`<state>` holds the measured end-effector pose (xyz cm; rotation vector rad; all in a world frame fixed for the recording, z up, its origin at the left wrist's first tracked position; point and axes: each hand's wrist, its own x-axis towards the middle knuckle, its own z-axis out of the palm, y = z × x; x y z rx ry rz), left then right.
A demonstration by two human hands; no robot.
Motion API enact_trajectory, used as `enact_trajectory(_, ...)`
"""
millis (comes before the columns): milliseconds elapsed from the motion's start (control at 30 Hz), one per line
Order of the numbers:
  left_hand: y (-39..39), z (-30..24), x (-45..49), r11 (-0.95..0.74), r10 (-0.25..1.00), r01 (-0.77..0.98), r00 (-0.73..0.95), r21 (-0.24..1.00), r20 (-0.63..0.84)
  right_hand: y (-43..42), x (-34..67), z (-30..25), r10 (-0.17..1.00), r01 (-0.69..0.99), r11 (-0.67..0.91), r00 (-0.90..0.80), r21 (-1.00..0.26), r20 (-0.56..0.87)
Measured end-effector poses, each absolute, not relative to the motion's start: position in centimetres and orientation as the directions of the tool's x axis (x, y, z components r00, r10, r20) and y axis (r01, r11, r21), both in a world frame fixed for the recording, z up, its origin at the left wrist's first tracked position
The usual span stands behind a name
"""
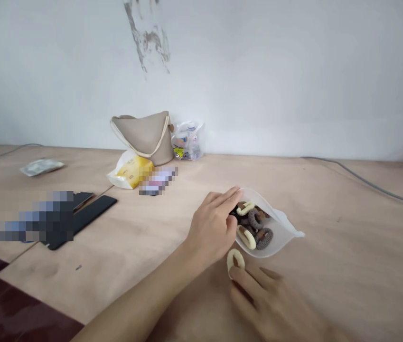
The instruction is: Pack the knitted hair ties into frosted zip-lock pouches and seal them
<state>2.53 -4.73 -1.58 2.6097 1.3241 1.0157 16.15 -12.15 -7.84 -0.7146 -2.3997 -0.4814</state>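
Note:
A clear plastic pouch (282, 226) lies on the wooden table (347, 247), its mouth toward me, with several hair ties (254, 225) inside, cream, brown and grey. My left hand (213, 228) grips the pouch's open edge, fingers curled round it. My right hand (276, 306) sits just below the pouch, its fingertips pinching a cream hair tie (235, 259) at the mouth of the pouch.
A beige bucket bag (146, 135) stands at the back by the wall, with a yellow packet (132, 173) and a clear plastic bag (187, 140) beside it. A black phone (83, 218) lies at the left. A grey cable (365, 183) runs along the right.

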Motion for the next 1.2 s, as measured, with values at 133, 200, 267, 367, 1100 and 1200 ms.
enact_trajectory(133, -4.8, -1.5, 2.4, -0.625, 0.746, 0.707, 0.414, 0.332, 0.522, -12.6, 17.0, -7.0, 0.354, 0.534, 0.84, -0.678, 0.101, 0.644)
enact_trajectory(200, -4.8, -1.5, 2.3, -0.623, 0.748, 0.706, 0.41, 0.337, 0.523, -12.9, 17.3, -6.4, 0.337, 0.526, 0.846, -0.654, 0.087, 0.677)
enact_trajectory(267, -4.8, -1.6, 2.3, -0.623, 0.748, 0.703, 0.406, 0.343, 0.525, -13.0, 17.4, -6.1, 0.333, 0.518, 0.852, -0.646, 0.074, 0.686)
enact_trajectory(367, -4.8, -1.7, 2.4, -0.633, 0.74, 0.694, 0.414, 0.341, 0.531, -12.7, 16.9, -6.6, 0.399, 0.576, 0.815, -0.636, 0.063, 0.661)
enact_trajectory(1100, -4.8, -1.4, 2.2, -0.628, 0.76, 0.658, 0.403, 0.415, 0.511, -12.0, 18.2, -5.2, 0.32, 0.517, 0.853, -0.634, 0.077, 0.704)
enact_trajectory(1200, -4.7, -1.1, 2.2, -0.596, 0.792, 0.645, 0.374, 0.479, 0.482, -10.4, 20.6, -3.7, 0.388, 0.633, 0.76, -0.623, 0.146, 0.679)
